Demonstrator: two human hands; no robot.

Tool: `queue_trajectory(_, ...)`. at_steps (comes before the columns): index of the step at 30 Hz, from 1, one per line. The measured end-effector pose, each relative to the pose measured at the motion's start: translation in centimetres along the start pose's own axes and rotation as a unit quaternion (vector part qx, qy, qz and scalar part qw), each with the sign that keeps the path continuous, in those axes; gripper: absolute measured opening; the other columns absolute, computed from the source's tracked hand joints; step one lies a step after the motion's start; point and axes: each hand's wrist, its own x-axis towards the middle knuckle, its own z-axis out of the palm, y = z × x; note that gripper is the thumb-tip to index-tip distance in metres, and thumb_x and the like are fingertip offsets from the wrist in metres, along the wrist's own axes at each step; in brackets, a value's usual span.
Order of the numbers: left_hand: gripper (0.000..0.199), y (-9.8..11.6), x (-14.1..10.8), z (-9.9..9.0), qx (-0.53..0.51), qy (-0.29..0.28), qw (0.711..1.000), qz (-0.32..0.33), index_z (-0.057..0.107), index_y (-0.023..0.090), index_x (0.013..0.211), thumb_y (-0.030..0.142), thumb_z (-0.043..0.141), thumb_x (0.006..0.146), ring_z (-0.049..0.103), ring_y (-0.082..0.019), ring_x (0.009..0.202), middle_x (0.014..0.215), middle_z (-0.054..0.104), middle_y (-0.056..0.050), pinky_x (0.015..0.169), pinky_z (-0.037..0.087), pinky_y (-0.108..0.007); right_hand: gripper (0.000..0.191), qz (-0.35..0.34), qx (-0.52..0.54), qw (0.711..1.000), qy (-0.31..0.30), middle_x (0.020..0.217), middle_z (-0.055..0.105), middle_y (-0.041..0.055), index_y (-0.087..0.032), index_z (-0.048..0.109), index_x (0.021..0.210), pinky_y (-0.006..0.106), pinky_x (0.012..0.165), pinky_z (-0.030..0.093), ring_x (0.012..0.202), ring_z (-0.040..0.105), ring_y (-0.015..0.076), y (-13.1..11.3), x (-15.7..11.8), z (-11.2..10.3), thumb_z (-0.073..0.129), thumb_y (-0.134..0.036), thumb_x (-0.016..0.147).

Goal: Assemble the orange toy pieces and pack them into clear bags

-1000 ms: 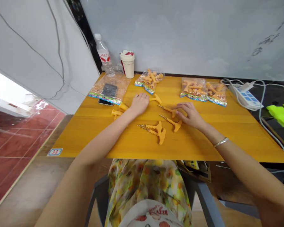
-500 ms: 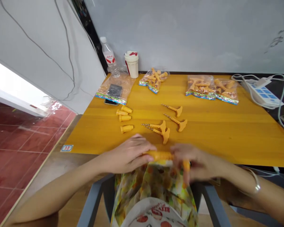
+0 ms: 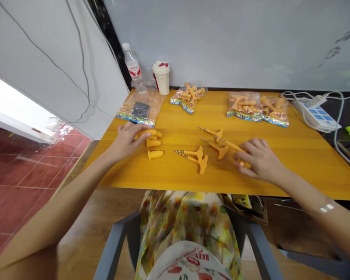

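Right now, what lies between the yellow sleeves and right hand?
The head view shows four T-handled screws, plus the shaft of another in the right hand.

Red tile flr (image 3: pixel 20 167) at L, grey wall (image 3: pixel 216 42) stands bhd yellow tbl (image 3: pixel 181 126).

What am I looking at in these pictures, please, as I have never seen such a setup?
There is no machine here, only a person working bare-handed; one camera worn on the head takes every picture, looking forward and down. The right hand holds an orange screw-like piece; the left hand is at orange sleeves, though whether it grips one is unclear. On the table lie four similar pieces with metal tips; farther back are clear bags of orange parts, a bottle and a cup.
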Motion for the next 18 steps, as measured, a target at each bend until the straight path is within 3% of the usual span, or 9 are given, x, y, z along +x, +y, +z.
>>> queue_trajectory(1, 0.037, -0.2, 2.0, 0.8, 0.056, 0.023, 0.998, 0.015, 0.065, 0.022, 0.116, 0.046, 0.047, 0.094, 0.050, -0.031, 0.117, 0.120, 0.069, -0.009, 0.108, 0.028, -0.054, 0.031, 0.029, 0.021, 0.999, -0.019, 0.083, 0.063, 0.0116, -0.024, 0.069, 0.084, 0.042, 0.070, 0.038, 0.082, 0.051, 0.0264, 0.8, 1.2, 1.6, 0.045, -0.042, 0.094)
queue_trajectory(3, 0.035, -0.5, 5.6, 2.4, 0.106, 0.001, 0.994, 0.032, 0.065, 0.022, 0.117, 0.043, 0.049, 0.094, 0.049, -0.034, 0.120, 0.123, 0.068, -0.009, 0.106, 0.026, -0.058, 0.034, 0.062, 0.059, 0.996, -0.036, 0.094, 0.062, 0.0128, -0.022, 0.070, 0.093, 0.042, 0.078, 0.038, 0.092, 0.050, 0.0276, 2.0, 3.6, 4.3, 0.042, -0.041, 0.095)
queue_trajectory(5, 0.034, -0.9, 8.4, 3.8, 0.118, -0.057, 0.991, 0.009, 0.067, 0.022, 0.115, 0.042, 0.052, 0.092, 0.049, -0.037, 0.122, 0.124, 0.068, -0.011, 0.103, 0.029, -0.059, 0.034, 0.063, 0.080, 0.993, -0.062, 0.098, 0.062, 0.0128, -0.021, 0.070, 0.095, 0.042, 0.082, 0.038, 0.094, 0.049, 0.0272, 2.6, 5.2, 6.3, 0.042, -0.040, 0.095)
queue_trajectory(8, 0.033, -2.0, 10.2, 4.9, 0.091, -0.140, 0.986, -0.008, 0.068, 0.021, 0.113, 0.040, 0.053, 0.090, 0.055, -0.033, 0.120, 0.123, 0.068, -0.010, 0.103, 0.036, -0.052, 0.035, 0.055, 0.097, 0.990, -0.091, 0.100, 0.063, 0.0126, -0.021, 0.071, 0.098, 0.042, 0.083, 0.037, 0.093, 0.050, 0.0263, 2.9, 6.1, 8.0, 0.041, -0.038, 0.095)
queue_trajectory(12, 0.045, -3.4, 9.6, 5.1, 0.057, -0.161, 0.984, 0.055, 0.065, 0.015, 0.119, 0.043, 0.047, 0.089, 0.057, -0.026, 0.120, 0.125, 0.065, -0.013, 0.107, 0.039, -0.039, 0.036, 0.055, 0.121, 0.987, -0.094, 0.109, 0.065, 0.0131, -0.021, 0.071, 0.103, 0.044, 0.088, 0.039, 0.099, 0.051, 0.0273, 3.1, 5.7, 8.8, 0.040, -0.039, 0.097)
queue_trajectory(15, 0.064, -3.5, 7.9, 4.5, 0.037, -0.145, 0.983, 0.105, 0.056, 0.012, 0.133, 0.058, 0.045, 0.089, 0.049, -0.027, 0.131, 0.137, 0.056, -0.016, 0.115, 0.033, -0.038, 0.039, 0.069, 0.147, 0.984, -0.078, 0.124, 0.062, 0.0138, -0.021, 0.069, 0.109, 0.048, 0.096, 0.040, 0.110, 0.052, 0.0295, 3.1, 5.4, 8.7, 0.040, -0.043, 0.098)
queue_trajectory(18, 0.090, -3.3, 5.8, 3.8, 0.047, -0.181, 0.976, 0.112, 0.040, 0.015, 0.149, 0.071, 0.052, 0.081, 0.032, -0.032, 0.145, 0.153, 0.039, -0.018, 0.120, 0.025, -0.044, 0.047, 0.088, 0.161, 0.982, -0.044, 0.142, 0.051, 0.0152, -0.023, 0.064, 0.125, 0.056, 0.105, 0.037, 0.131, 0.043, 0.0356, 1.3, 5.3, 7.5, 0.043, -0.053, 0.096)
